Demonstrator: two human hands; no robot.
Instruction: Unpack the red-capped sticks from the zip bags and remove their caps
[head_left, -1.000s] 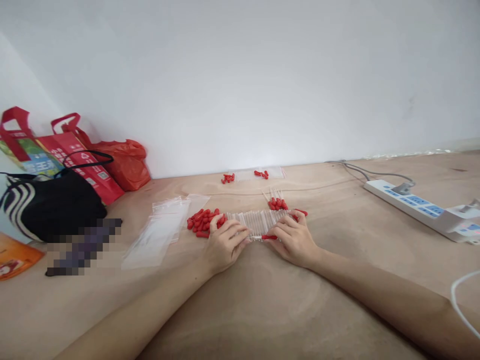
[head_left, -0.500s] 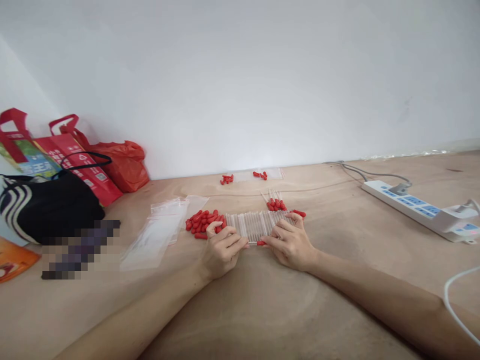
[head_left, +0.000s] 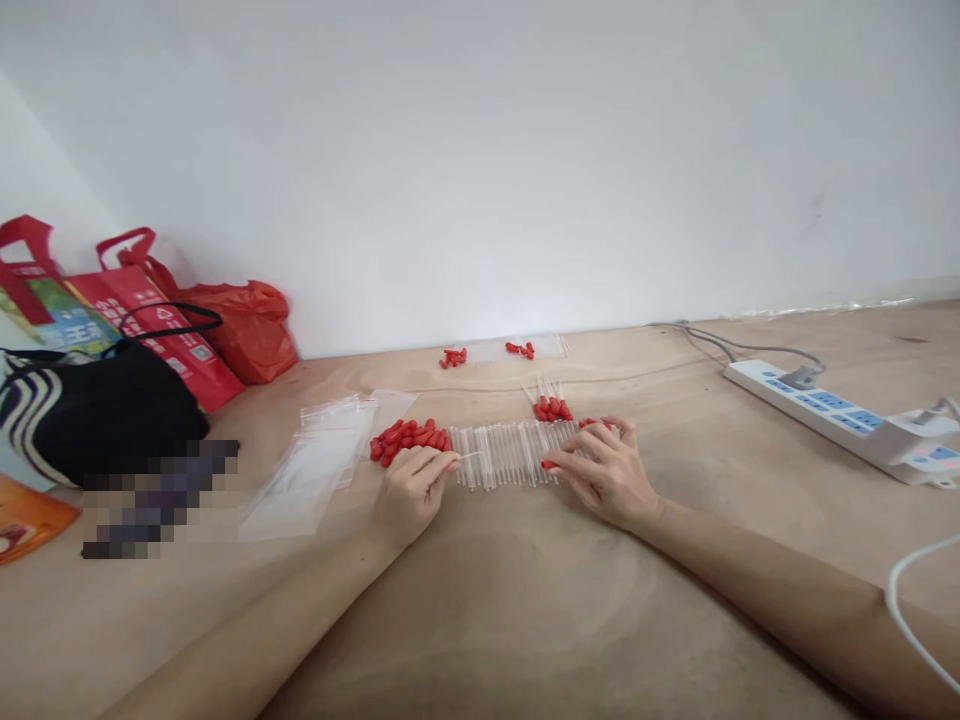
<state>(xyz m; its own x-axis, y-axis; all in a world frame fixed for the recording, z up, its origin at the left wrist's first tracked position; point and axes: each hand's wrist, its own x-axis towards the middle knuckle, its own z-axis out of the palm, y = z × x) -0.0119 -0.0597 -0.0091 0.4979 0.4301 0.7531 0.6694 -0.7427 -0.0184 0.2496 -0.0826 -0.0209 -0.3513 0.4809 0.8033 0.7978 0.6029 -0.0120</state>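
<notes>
A row of thin clear tubes (head_left: pixel 506 452) lies side by side on the wooden table (head_left: pixel 525 600). My left hand (head_left: pixel 409 490) sits at the row's left end, fingers pinched on one clear tube that points right. Behind it lies a pile of red caps (head_left: pixel 409 437). My right hand (head_left: pixel 604 470) rests at the row's right end, fingers curled over a red-capped piece (head_left: pixel 550 464). A smaller cluster of red caps (head_left: pixel 553 408) with a few tubes lies just behind the row.
Clear zip bags (head_left: pixel 315 465) lie left of the caps. A black striped bag (head_left: pixel 90 410), red shopping bags (head_left: pixel 150 310) and a red plastic bag (head_left: pixel 247 325) stand at far left. A white power strip (head_left: pixel 840 418) lies right. Small bags with red caps (head_left: pixel 495 350) sit by the wall.
Both hands have drawn apart from the middle of the tube row. My left hand moved left and now pinches a single tube; my right hand shifted right and back.
</notes>
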